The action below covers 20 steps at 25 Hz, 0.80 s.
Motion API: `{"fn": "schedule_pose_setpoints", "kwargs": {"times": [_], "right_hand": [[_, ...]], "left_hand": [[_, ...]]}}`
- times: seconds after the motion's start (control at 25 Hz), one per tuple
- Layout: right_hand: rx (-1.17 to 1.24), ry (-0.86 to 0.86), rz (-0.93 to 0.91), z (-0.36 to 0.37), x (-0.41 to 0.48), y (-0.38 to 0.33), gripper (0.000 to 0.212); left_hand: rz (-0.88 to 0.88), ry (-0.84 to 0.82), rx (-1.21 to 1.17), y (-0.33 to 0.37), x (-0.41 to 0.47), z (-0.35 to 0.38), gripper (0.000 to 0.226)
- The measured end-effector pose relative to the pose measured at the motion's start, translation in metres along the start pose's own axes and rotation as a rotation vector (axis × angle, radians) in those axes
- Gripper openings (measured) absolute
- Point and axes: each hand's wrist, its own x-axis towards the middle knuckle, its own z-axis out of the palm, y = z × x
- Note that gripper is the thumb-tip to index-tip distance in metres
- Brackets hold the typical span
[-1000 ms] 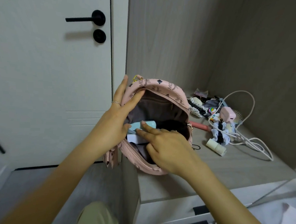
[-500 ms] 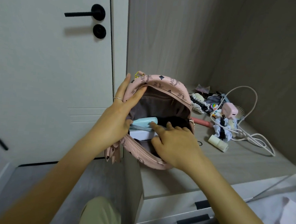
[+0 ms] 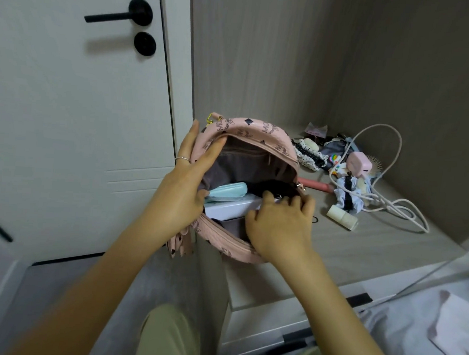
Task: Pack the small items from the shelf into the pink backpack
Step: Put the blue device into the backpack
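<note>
Far left, the left hand is spread flat against the left side of the pink backpack. Its fingers are straight, with one hooked inside the rim and the others lying outside, and I'd say the job there is to brace the bag and hold its mouth wide. The backpack sits on the front left corner of the shelf, just beside the door, with its bottom edge hanging over the shelf's lip. It is pale pink with a dark printed logo pattern and a yellow clip at the top, and it gapes open to show a grey-brown lining. Inside, a teal case rests on top of a white box, and something dark is tucked behind them.

Moving right, the right hand arches over the near rim, knuckles up, with its fingers curled down at the box's end. I cannot tell whether it is gripping the box or only nudging it, but it looks like it is making room.

Further right there is plenty waiting on the shelf:
- a pink stick
- a white tube lying on its side
- a pink charger trailing a looped white cable
</note>
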Motion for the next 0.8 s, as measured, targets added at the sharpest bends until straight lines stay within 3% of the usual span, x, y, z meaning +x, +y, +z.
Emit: {"fn": "schedule_pose_setpoints", "kwargs": {"times": [0.28,0.56,0.8], "right_hand": [[0.112,0.187,-0.082,0.009,0.002,0.005,0.041],[0.100,0.034,-0.206,0.002,0.007,-0.002,0.055],[0.071,-0.047,-0.334,0.004,0.011,-0.023,0.051]], "left_hand": [[-0.015,0.027,-0.052,0.007,0.006,0.011,0.105],[-0.025,0.044,-0.041,0.006,0.000,0.003,0.095],[-0.059,0.004,-0.045,0.002,0.007,0.003,0.096]]}}
